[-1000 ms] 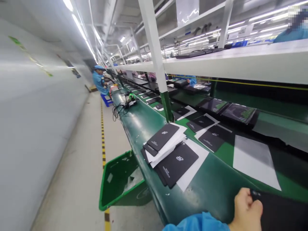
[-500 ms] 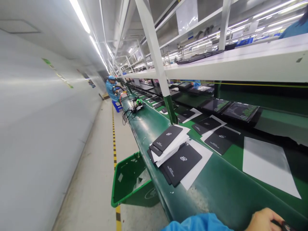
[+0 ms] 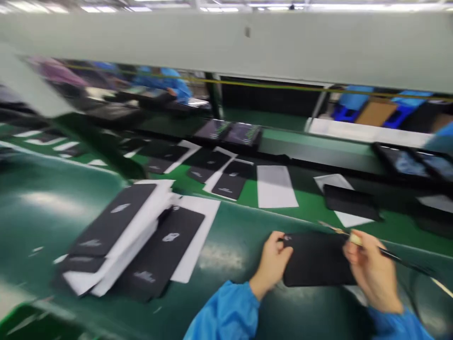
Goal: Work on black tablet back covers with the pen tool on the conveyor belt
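Observation:
A black tablet, its visible face plain and dark, is at my front over the green bench. My left hand is closed on its left edge, thumb on top near the corner. In my right hand is what looks like a soldering iron, with a pale yellow grip and a cord trailing off to the right. Its thin metal tip points left, above the tablet's far edge. The right fingers overlap the tablet's right end; whether they touch it I cannot tell. A pale sheet shows partly under the tablet.
Left on the bench lies a stack of black tablets interleaved with white sheets. Beyond, a green belt carries more tablets and paper. A slanted post and an overhead shelf border the space. A green bin sits lower left.
My view has swung right and down from the aisle to the bench. Both hands now show, with the tablet in the left and the iron in the right; earlier only one hand showed at the bottom edge.

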{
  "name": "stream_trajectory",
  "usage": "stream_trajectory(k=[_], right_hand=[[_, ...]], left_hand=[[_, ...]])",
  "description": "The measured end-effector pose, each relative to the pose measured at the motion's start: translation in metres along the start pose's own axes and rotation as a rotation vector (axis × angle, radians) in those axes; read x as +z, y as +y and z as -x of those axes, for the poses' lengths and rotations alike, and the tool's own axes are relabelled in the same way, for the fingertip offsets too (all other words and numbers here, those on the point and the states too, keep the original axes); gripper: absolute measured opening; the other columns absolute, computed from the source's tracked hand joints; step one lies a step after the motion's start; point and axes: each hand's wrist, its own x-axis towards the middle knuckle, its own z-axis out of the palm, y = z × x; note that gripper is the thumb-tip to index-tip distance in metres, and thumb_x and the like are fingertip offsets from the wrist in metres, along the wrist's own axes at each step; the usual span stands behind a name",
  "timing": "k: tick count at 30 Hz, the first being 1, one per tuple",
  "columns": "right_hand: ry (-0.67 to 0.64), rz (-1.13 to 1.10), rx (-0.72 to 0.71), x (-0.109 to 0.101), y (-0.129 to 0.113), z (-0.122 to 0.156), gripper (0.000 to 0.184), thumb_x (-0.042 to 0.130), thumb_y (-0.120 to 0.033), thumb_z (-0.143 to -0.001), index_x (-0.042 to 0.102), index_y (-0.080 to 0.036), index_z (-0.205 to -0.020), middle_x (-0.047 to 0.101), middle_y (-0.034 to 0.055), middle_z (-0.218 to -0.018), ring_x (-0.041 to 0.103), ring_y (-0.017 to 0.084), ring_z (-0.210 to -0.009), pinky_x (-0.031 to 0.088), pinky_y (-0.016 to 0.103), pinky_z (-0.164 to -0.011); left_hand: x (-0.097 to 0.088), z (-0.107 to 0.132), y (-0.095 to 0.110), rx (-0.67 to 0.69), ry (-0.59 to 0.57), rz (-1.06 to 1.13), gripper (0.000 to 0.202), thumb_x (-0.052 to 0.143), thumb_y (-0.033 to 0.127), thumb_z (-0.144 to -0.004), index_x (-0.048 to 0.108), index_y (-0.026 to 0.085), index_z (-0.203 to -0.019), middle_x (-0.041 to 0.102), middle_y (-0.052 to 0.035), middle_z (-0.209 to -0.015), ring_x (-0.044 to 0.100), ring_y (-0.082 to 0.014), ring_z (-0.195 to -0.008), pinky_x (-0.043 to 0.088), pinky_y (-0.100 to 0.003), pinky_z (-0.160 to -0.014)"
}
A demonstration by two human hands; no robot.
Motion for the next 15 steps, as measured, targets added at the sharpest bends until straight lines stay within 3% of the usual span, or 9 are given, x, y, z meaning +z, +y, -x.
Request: stream_trajectory(k=[3,7,11,15], right_hand=[[-0.012,-0.05,0.068,0.007,-0.001,0.007,0.03,0.076,-0.045,-0.084,0.069,-0.018,-0.094,0.051,-0.0055,-0.055,0.041,0.006,-0.043,0.035,0.019,-0.042],[-0.012,-0.075,0.053,0.02,0.009,0.009,0.026,0.076,-0.043,-0.083,0.065,-0.021,-0.094,0.051,-0.0072,-0.051,0.04,0.006,-0.04,0.032,0.018,-0.041],[-0.053,-0.018,0.011,0.016,0.01,0.015,0.022,0.07,-0.042,-0.089,0.063,-0.021,-0.094,0.053,-0.0065,-0.053,0.045,0.008,-0.041,0.034,0.019,-0.04],[-0.059,0.065,-0.121,0.009,0.009,0.027,0.02,0.067,-0.04,-0.092,0.064,-0.021,-0.095,0.066,-0.0009,-0.061,0.058,0.012,-0.045,0.043,0.022,-0.042]], left_hand=[[-0.002,-0.001,0.003,-0.012,-0.033,0.003,0.033,0.074,0.028,-0.075,0.051,0.021,-0.098,0.072,0.0013,-0.073,0.068,-0.0152,-0.061,0.051,-0.024,-0.062],[-0.001,0.002,0.007,-0.02,-0.042,-0.006,0.032,0.075,0.031,-0.076,0.052,0.021,-0.096,0.074,0.0004,-0.074,0.071,-0.0167,-0.063,0.054,-0.026,-0.064],[0.001,0.004,0.012,-0.022,-0.022,-0.014,0.031,0.075,0.032,-0.077,0.052,0.02,-0.096,0.075,0.0004,-0.074,0.072,-0.017,-0.064,0.054,-0.026,-0.065],[0.003,0.006,0.013,-0.021,-0.015,-0.023,0.028,0.073,0.029,-0.079,0.052,0.02,-0.096,0.074,0.0013,-0.072,0.071,-0.0156,-0.061,0.053,-0.024,-0.062]])
